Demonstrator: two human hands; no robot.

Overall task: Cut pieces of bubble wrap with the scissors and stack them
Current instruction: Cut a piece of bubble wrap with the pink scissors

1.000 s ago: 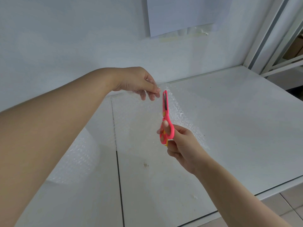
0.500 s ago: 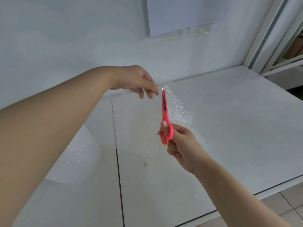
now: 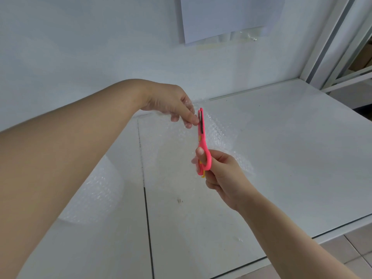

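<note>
A white wall (image 3: 80, 47) fills the background, with a pale sheet of paper (image 3: 221, 17) fixed flat on it at the top. Below it a white table (image 3: 291, 158) spreads across the view, a dark seam (image 3: 147, 208) running through its top from the far side toward the near edge. At the left, partly hidden behind the left forearm, a roll of bubble wrap (image 3: 96, 194) rests on the table. A clear bubble wrap sheet (image 3: 221, 133) is lifted above the table's middle; its far edge is up at the left hand and the rest slopes down and to the right behind the right hand. The left hand (image 3: 171, 103) pinches that upper edge between thumb and curled fingers. The right hand (image 3: 223, 174) grips the pink scissors (image 3: 202, 141), thumb through the upper loop and the other fingers curled round the lower handle. The scissors stand nearly upright with the blades drawn together, their tip just beside the left fingertips (image 3: 189, 122), on the sheet's top edge. A yellow pivot (image 3: 200, 138) shows midway up them.
</note>
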